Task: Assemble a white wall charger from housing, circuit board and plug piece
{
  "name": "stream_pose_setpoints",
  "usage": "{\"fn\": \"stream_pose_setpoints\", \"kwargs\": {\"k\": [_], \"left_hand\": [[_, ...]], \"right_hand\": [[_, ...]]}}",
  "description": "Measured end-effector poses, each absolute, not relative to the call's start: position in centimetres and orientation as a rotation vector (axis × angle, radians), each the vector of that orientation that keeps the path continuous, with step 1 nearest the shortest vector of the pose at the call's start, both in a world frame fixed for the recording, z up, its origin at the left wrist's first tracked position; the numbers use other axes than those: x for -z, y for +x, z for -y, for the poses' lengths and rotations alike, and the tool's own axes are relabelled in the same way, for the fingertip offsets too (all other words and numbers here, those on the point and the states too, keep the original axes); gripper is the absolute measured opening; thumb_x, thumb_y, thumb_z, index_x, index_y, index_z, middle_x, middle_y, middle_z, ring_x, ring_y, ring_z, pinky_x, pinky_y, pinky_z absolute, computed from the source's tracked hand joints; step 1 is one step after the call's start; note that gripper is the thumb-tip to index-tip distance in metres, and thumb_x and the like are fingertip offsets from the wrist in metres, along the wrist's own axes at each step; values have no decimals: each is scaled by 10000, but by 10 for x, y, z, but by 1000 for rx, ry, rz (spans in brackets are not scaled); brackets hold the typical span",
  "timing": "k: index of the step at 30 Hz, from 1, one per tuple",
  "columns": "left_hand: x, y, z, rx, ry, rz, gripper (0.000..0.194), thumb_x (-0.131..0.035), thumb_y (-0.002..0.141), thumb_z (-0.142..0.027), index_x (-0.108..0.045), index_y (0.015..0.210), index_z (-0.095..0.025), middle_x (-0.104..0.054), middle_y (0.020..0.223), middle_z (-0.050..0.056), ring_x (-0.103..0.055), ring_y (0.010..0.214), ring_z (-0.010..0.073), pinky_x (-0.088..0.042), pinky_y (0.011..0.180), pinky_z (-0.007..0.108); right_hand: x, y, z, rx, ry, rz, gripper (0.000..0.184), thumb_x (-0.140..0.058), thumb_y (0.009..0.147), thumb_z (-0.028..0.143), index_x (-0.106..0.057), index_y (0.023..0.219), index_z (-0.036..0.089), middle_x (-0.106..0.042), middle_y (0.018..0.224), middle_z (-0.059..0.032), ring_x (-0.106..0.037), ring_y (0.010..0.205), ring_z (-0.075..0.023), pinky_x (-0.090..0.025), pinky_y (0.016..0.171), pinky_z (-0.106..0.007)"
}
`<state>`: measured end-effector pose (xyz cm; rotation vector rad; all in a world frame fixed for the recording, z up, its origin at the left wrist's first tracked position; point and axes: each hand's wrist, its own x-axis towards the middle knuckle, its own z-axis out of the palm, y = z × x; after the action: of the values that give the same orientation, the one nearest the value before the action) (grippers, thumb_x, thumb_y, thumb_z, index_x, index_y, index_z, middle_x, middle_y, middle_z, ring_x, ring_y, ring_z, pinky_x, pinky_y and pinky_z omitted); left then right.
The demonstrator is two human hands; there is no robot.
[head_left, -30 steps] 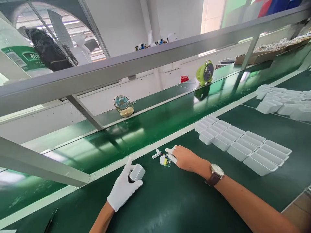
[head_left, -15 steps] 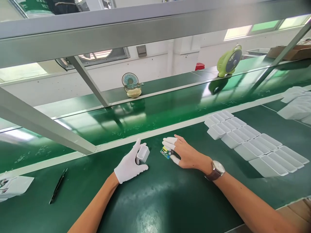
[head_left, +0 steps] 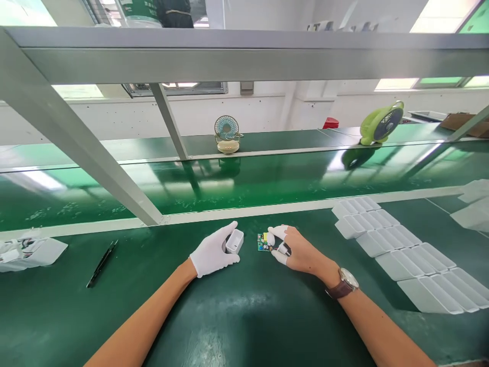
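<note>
My left hand (head_left: 216, 251), in a white glove, is closed around a small white plastic case (head_left: 235, 241) whose open side faces up. To its right, my right hand (head_left: 292, 247) wears white finger cots and a wristwatch. Its thumb and fingers grip a small green circuit board (head_left: 264, 242) with a yellow part on it. A small white part (head_left: 283, 249) shows between those fingers; I cannot make out its kind. The case and the board are apart, a short gap between them.
Several rows of white trays (head_left: 407, 250) stand at the right. Black tweezers (head_left: 102, 264) and a white bin of parts (head_left: 34, 252) lie at the left. A metal rail (head_left: 244, 213) runs behind the hands. Beyond it stand a small fan (head_left: 227, 133) and a green fan (head_left: 382, 124).
The camera view has levelled and shifted. My right fingers have closed on the circuit board, which is turned straighter. My left hand keeps the white case, now more upright.
</note>
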<state>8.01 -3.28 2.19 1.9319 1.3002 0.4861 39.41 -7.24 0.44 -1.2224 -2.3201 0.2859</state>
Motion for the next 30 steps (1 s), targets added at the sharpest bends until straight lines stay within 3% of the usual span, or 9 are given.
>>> {"fn": "stream_pose_setpoints", "kwargs": {"k": [5,8,11,17,21,25,27,30], "left_hand": [[-24,84,36,-573,2027,-1331,830,-824,615,-252,-566,1404,-274,-654,1259,59,-586,1211,320,-453,1057,455],[-24,82,39,-659,2002,-1327,711,-818,589,-228,-630,1273,-270,-643,1183,52,-598,1156,313,-487,992,450],[-23,78,42,-735,1970,-1304,650,-793,587,-201,-625,1212,-261,-630,1110,30,-633,1041,264,-534,896,399],[-19,66,53,-833,1970,-1261,750,-855,553,-217,-602,1258,-244,-614,1192,44,-653,1027,241,-554,916,386],[-13,59,55,-901,1941,-1314,769,-838,627,-244,-544,1337,-232,-612,1236,72,-650,1058,247,-564,911,386],[-7,56,57,-959,1948,-1319,800,-808,671,-230,-507,1412,-257,-561,1346,84,-569,1225,284,-486,1059,441],[-4,57,57,-968,1960,-1310,815,-799,688,-228,-493,1442,-269,-535,1383,91,-527,1279,301,-439,1111,466],[0,57,56,-952,1975,-1308,833,-782,713,-218,-466,1481,-289,-510,1409,102,-503,1303,318,-425,1118,483]], "right_hand": [[-4,383,75,-221,-1197,2225,607,-613,880,200,-457,1467,195,-608,1298,-152,-569,1235,-308,-518,1042,-516],[-14,373,74,-168,-1192,2201,585,-594,891,185,-451,1458,205,-560,1351,-162,-542,1274,-313,-533,1033,-514],[-33,362,72,-233,-1177,2146,583,-574,900,174,-436,1464,231,-537,1376,-156,-613,1157,-279,-614,884,-437],[-55,342,68,-252,-1071,2088,541,-597,913,205,-495,1438,282,-567,1354,-133,-663,897,-220,-625,693,-373],[-45,330,75,-197,-1042,1961,516,-619,930,247,-524,1434,298,-602,1315,-111,-676,892,-218,-620,701,-363],[-34,323,92,-253,-1057,1954,559,-631,933,248,-483,1470,301,-617,1263,-110,-623,642,-143,-608,610,-341],[-30,322,99,-229,-1047,1994,601,-655,920,224,-465,1484,306,-607,1305,-120,-642,665,-150,-621,656,-360],[-25,322,103,-144,-950,2071,683,-674,898,148,-426,1513,312,-579,1384,-140,-696,875,-216,-627,772,-409]]}}
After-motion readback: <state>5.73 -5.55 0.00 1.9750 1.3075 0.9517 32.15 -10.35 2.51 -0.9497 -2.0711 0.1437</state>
